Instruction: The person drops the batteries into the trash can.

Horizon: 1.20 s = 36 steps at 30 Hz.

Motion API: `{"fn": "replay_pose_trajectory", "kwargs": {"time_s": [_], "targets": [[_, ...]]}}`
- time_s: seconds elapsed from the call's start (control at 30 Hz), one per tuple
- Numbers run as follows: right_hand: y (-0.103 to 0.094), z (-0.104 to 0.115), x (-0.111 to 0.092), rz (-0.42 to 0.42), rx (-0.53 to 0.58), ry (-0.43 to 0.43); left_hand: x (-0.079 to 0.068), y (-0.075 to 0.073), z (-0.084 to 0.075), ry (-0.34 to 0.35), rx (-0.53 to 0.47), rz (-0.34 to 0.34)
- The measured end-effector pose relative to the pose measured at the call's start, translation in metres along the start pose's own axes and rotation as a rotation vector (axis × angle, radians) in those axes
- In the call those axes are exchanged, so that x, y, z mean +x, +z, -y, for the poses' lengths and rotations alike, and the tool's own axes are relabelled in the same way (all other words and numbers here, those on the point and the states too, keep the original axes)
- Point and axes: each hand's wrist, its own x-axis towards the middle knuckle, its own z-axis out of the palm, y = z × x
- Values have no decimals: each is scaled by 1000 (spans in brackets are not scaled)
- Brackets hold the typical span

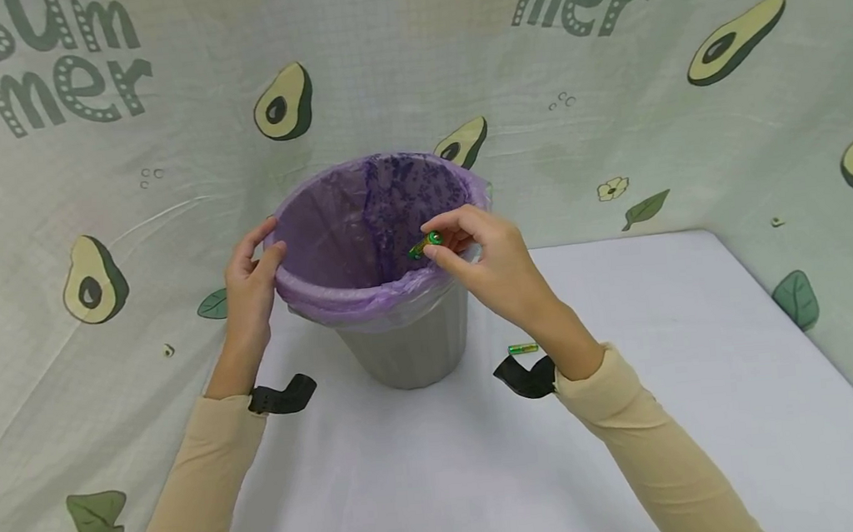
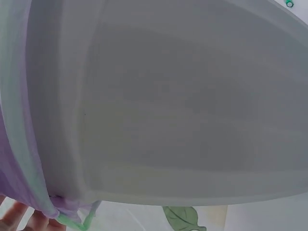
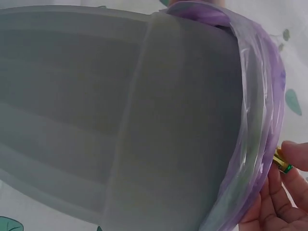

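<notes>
right hand (image 1: 489,248), centre of the head view: thumb and forefinger closed together in a pinch on a green and gold battery (image 1: 433,238). the battery was held over the mouth of the bin, near its front right rim; whether its tip dipped below the rim could not be told. left hand (image 1: 249,267), left of centre: thumb and fingers bent over the left rim of the bin (image 1: 410,342), gripping it through the liner.

the bin was grey, upright, at mid-frame. its purple liner (image 1: 324,297) was folded over the rim, dark-patterned at the back. a second battery (image 1: 522,349) lay on the white table (image 1: 703,344), right of the bin and just beside the right wrist. black straps (image 1: 286,395) showed at both wrists, below beige sleeves (image 1: 196,493). a pale cloth (image 1: 380,52) with avocado prints and lettering filled the upper frame.
</notes>
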Motion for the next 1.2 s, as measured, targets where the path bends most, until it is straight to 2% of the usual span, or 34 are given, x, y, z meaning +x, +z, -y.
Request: {"fn": "replay_pose_trajectory", "kwargs": {"time_s": [0.17, 0.43, 0.7, 0.97, 1.2], "targets": [[-2, -1, 1, 40, -20, 22, 1, 0, -2, -21, 24, 4], [-7, -3, -1, 27, -24, 38, 1, 2, -6, -45, 56, 22], [-8, -8, -4, 2, 55, 46, 0, 5, -10, -50, 54, 3], [-10, -16, -16, -38, 227, 60, 0, 5, -12, -52, 63, -23], [-18, -23, -30, -90, 226, 67, 1, 5, -10, -38, 57, -28]]}}
